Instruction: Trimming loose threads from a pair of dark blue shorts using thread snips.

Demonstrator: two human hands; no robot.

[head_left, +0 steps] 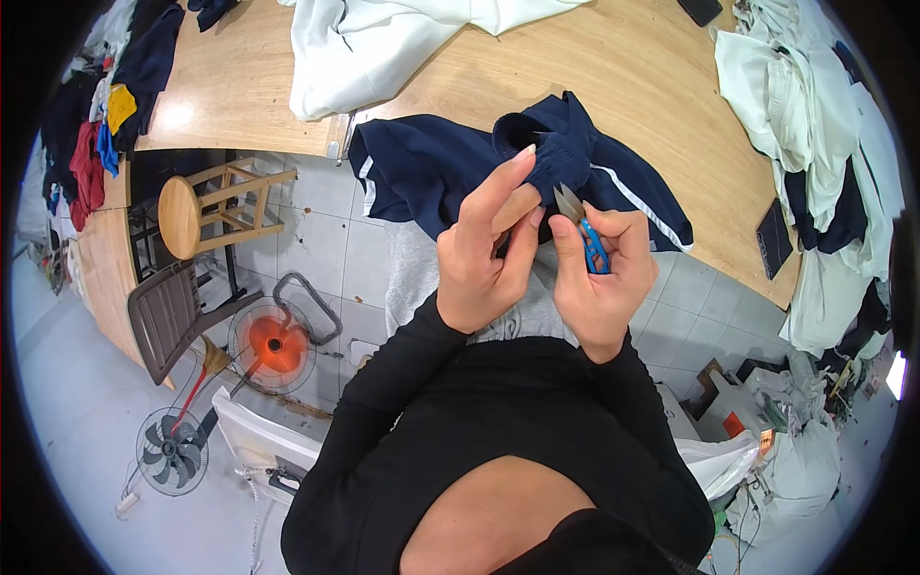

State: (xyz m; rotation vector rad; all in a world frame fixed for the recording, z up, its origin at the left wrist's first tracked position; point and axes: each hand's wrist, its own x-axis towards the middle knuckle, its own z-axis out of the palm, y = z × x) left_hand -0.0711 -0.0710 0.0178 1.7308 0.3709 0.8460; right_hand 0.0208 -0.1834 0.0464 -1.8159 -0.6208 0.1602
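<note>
My right hand is closed around blue-handled thread snips, their pointed blades aimed up toward the cloth. Navy shorts with white stripes lie bunched over the near edge of the table and my lap, their gathered waistband in front of my hands. At that waistband, my left hand pinches the navy fabric between thumb and fingers, its index finger stretched upward. The blades sit just to the right of the left thumb, close to the waistband. Whether they touch a thread is too small to tell.
A wooden table spans the front, with a white garment on it. White clothes and a dark phone lie at its right end. To the left stand a wooden stool, a brown chair and an orange-centred fan.
</note>
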